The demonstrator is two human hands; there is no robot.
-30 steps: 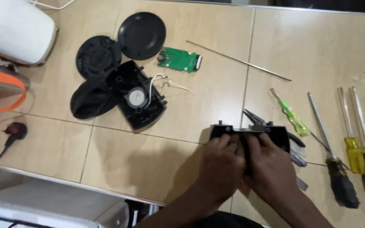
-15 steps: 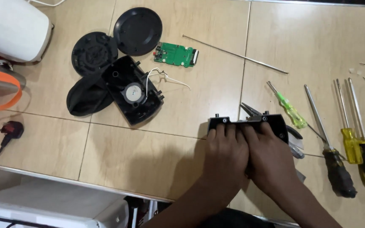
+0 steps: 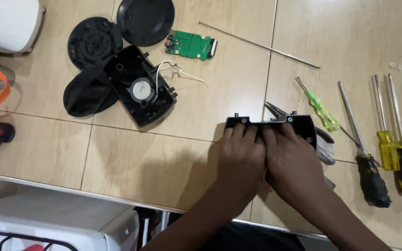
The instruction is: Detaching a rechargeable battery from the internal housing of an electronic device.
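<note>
My left hand and my right hand lie side by side on a black plastic housing part on the tiled surface, fingers curled over its top and pressing on it. Only its far edge and right corner show past my fingers. Needle-nose pliers lie partly under the part, their tips poking out beyond it. To the far left sits an open black speaker shell with a round driver and white wires.
A green circuit board, two round black covers, a black cloth piece and a thin metal rod lie beyond. Several screwdrivers lie right. A white appliance and black plug sit left.
Both hands have closed in together over the black part, fingers now lined up along its far edge. The view has shifted slightly.
</note>
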